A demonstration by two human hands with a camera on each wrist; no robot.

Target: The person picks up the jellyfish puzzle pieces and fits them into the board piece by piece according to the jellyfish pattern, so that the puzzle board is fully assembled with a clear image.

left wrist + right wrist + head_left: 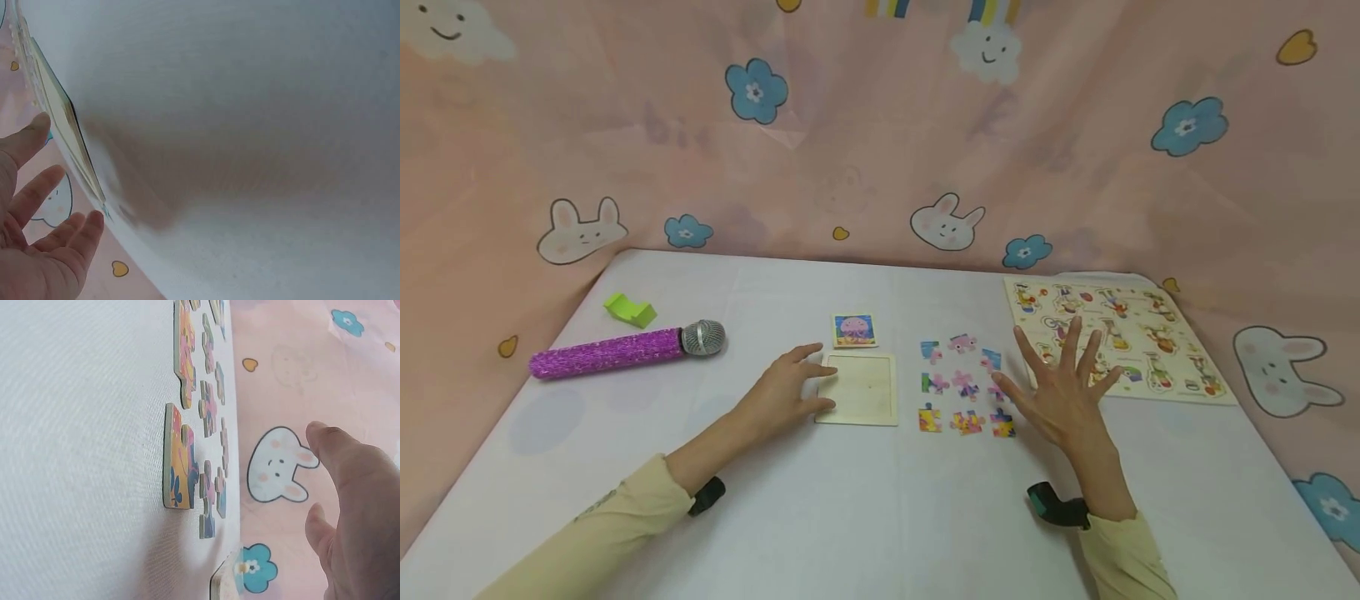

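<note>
My left hand (778,387), fingers apart and relaxed, hovers at the left side of a shallow square wooden puzzle tray (859,390); its fingertips overlap the tray's left edge in the head view. In the left wrist view that hand (47,231) shows nothing between thumb and fingers. My right hand (1063,396) is spread wide beside several loose jigsaw pieces (967,422), its thumb overlapping the rightmost ones. The pieces lie in rows with small gaps. A small picture card (853,330) with a pink jellyfish lies just behind the tray.
A larger wooden peg board (1180,367) with cartoon figures lies at the right, partly behind the right hand's fingers. At the left are a purple glittery microphone (617,352) and a light green curved block (630,310). A pink patterned curtain (865,142) rises behind the white table.
</note>
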